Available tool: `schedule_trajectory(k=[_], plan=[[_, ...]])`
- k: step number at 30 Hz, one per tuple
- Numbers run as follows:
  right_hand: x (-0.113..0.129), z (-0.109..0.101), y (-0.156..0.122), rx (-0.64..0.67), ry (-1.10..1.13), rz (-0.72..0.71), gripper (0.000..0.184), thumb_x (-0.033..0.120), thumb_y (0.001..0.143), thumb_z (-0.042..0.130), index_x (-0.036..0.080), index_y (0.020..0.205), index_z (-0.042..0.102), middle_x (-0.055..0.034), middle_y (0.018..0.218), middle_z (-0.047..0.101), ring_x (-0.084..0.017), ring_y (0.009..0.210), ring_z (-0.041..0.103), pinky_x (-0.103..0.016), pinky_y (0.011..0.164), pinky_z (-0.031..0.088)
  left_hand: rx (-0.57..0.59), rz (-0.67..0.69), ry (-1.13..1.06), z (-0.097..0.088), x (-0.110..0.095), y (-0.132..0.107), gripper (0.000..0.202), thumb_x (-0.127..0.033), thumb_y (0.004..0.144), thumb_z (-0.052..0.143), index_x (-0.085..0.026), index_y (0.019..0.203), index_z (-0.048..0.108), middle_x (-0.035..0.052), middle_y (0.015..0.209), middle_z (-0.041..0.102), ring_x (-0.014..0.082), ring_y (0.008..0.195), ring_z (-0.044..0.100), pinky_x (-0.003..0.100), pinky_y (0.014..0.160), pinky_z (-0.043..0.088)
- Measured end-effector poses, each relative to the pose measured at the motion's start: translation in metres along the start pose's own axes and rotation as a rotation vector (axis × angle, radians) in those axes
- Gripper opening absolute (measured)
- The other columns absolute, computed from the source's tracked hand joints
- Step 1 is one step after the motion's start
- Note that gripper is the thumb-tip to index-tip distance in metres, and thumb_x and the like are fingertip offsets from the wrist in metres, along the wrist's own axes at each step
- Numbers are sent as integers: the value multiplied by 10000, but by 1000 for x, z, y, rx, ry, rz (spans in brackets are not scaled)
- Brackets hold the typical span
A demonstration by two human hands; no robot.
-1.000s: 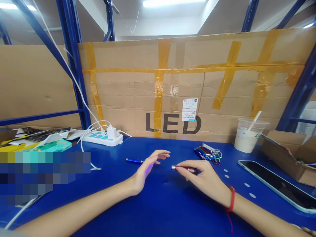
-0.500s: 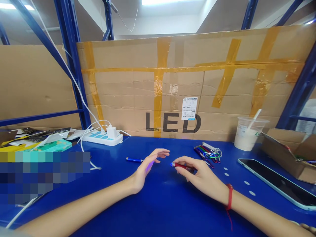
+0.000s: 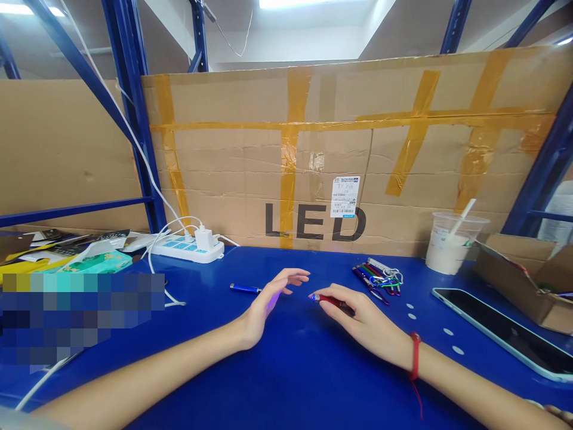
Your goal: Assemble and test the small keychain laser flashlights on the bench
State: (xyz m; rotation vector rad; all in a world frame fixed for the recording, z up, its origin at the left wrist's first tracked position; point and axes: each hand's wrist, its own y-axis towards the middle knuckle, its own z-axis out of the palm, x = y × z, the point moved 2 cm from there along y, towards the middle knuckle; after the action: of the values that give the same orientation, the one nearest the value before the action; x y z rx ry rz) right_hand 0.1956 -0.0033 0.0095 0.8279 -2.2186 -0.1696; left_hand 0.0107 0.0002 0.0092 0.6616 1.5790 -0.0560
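Note:
My right hand (image 3: 358,319) is closed round a small red flashlight (image 3: 326,298) held low over the blue table (image 3: 286,364). Its lit tip points left and throws a violet spot on my left hand (image 3: 271,301). That hand stands on its edge, palm toward the light, fingers stretched out and holding nothing. A blue flashlight (image 3: 244,289) lies on the table just left of my left hand. A bunch of several coloured flashlights with clips (image 3: 378,278) lies behind my right hand.
A taped cardboard sheet marked LED (image 3: 313,155) walls the back. A white power strip with a charger (image 3: 188,246) sits back left. To the right are a plastic cup with a straw (image 3: 450,242), a phone (image 3: 505,334) and an open cardboard box (image 3: 528,280). Papers lie far left.
My right hand has slid a little left and back with the red flashlight, bringing its tip closer to my left palm. My left hand has stayed where it was.

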Motion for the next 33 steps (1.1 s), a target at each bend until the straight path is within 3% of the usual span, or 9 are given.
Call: schedule_trajectory(k=[8,20,33], plan=[[-4,-1,2,0,-19,23,299,415,891,444,223,1032,625,-32,952,619,-162,846,585,-269,744,454,-4,4,12,0,-1,0,464,-409,856,240,-164,1142,511,96,1212,525,268,1173,422,390,958,266],[-6,1,-1,116,-153,-28,330,476,896,426,269,1003,659,-23,934,658,-166,821,600,-263,736,440,16,6,41,-1,3,1,451,-385,861,225,-174,1135,515,94,1229,515,251,1179,415,383,962,267],[-6,0,-1,97,-186,-31,377,539,874,420,296,1017,671,-20,899,663,-177,789,611,-255,671,439,22,-27,81,0,1,-1,447,-368,864,215,-189,1139,519,77,1236,519,251,1189,401,376,980,270]])
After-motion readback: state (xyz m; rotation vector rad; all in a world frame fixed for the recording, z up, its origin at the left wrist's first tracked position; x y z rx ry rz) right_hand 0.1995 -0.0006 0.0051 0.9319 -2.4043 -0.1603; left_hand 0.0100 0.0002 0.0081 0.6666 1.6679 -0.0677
